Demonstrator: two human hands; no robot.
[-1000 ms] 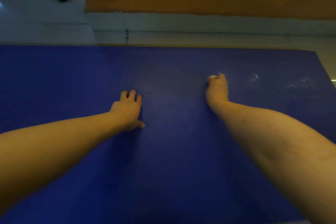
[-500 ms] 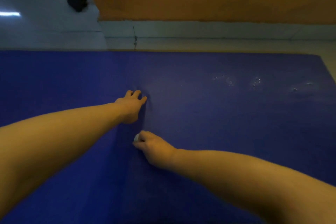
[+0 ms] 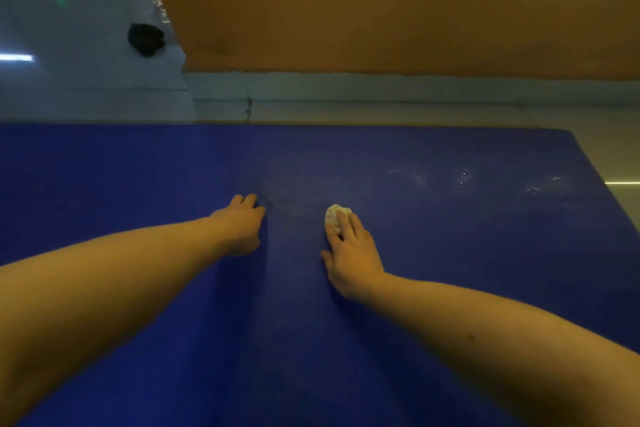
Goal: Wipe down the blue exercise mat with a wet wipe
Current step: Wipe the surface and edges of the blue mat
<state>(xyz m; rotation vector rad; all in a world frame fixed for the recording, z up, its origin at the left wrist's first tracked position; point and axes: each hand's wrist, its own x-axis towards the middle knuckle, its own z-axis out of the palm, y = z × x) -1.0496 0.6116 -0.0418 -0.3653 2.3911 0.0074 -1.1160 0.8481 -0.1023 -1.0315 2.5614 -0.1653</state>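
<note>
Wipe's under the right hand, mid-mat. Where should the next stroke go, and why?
Probably sweep the right hand with the wipe rightward and slightly away, toward the pale specks on the mat. They look unwiped, and the left hand is braced flat on the other side.

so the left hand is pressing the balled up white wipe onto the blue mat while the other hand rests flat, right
Not quite: the head view shows the right hand pressing the balled-up white wipe onto the blue mat, while the left hand rests on it.
</note>
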